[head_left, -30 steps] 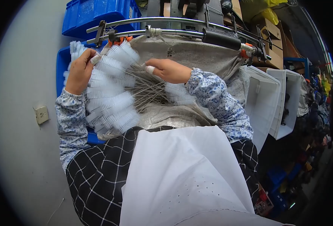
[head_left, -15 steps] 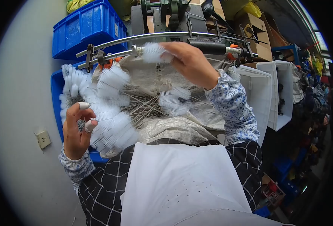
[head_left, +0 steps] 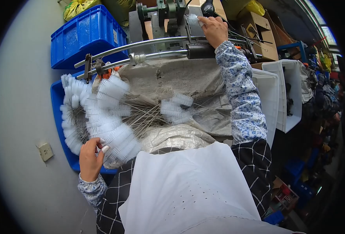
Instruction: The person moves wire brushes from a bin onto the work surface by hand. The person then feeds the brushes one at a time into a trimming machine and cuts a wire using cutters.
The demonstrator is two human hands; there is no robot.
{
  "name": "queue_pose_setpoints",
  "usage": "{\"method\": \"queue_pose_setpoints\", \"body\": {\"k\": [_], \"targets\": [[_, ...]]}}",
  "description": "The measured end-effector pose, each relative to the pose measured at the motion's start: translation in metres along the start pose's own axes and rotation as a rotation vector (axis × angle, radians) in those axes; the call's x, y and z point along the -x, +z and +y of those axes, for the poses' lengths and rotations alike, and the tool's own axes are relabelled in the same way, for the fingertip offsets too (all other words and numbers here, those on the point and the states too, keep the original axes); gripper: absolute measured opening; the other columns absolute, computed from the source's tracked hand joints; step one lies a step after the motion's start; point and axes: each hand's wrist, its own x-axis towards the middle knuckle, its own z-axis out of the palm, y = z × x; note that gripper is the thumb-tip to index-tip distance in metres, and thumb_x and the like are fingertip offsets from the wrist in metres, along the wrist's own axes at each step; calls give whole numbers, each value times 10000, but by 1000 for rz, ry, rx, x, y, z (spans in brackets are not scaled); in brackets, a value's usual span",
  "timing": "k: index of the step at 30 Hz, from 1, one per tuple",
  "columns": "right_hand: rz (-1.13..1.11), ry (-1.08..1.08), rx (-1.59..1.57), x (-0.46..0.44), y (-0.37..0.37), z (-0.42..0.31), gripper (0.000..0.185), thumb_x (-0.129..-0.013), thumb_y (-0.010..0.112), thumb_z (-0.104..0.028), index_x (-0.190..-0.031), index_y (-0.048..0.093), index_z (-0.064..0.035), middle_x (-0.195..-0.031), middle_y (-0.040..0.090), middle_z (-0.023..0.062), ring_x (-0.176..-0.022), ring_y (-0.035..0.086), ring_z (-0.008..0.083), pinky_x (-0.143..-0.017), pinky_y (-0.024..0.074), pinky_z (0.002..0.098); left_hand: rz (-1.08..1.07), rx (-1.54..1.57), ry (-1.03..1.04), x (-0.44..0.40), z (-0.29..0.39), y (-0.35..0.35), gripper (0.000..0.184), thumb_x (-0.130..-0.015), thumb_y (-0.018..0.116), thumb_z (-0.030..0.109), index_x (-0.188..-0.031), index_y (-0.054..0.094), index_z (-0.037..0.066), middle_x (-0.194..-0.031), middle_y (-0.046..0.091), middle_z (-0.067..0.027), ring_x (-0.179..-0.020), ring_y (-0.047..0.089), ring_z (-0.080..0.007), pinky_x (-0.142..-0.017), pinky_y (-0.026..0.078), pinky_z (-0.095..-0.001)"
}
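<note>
My right hand [head_left: 214, 30] is closed on a white bristle brush [head_left: 193, 18], up beside the green-grey machine [head_left: 170, 17] at the back. White coverings sit on some of its fingertips. Lower left, my left hand [head_left: 90, 159] rests at the near edge of a heap of white bristle brushes [head_left: 112, 126]. Its thumb and forefinger, both with white tips, are drawn together against the bristles; whatever lies between them is hidden. Thin wire stems [head_left: 145, 117] run from the heap toward a smaller group of brush heads [head_left: 176, 108].
Two metal rails [head_left: 156, 42] with a black sleeve [head_left: 200, 50] cross in front of the machine. A blue crate [head_left: 87, 38] stands back left; a blue tub [head_left: 57, 102] surrounds the heap. Woven sacking [head_left: 176, 136] lies under the brushes. White bins [head_left: 293, 97] and cardboard boxes [head_left: 264, 37] are at right.
My right hand has moved up and right, past the rails, with a brush. My left hand has gone down and right to the heap, its fingers closing. The view has shifted slightly.
</note>
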Motion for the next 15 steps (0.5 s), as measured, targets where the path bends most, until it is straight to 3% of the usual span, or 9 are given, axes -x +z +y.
{"method": "queue_pose_setpoints", "body": {"k": [5,8,11,15], "targets": [[-3,-17,4,0,2,0,235,-791,506,-208,-1014,578,-210,-786,552,-14,-807,484,176,-724,345,333,95,33,-139,0,5,-2,252,-654,647,112,-837,500,20,-631,499,-55,-543,434,-201,-517,334,-299],[-12,-55,-23,-1,1,1,232,-789,510,-200,-1010,581,-204,-786,553,-12,-802,484,175,-719,343,327,-24,-37,-131,1,0,-2,195,-653,646,112,-766,517,19,-581,485,-68,-497,428,-205,-499,331,-302],[-30,-65,-44,-1,0,1,230,-786,515,-195,-1005,584,-203,-785,552,-11,-794,485,175,-718,344,324,47,6,-105,-1,-3,3,160,-653,645,114,-709,529,20,-547,475,-73,-457,413,-204,-500,328,-303],[20,-27,-8,-1,-1,0,235,-781,517,-191,-1006,585,-205,-784,551,-11,-783,485,177,-728,344,330,-12,-41,-133,-1,-1,-3,153,-656,642,115,-716,536,23,-545,481,-69,-462,424,-199,-506,323,-307]]}}
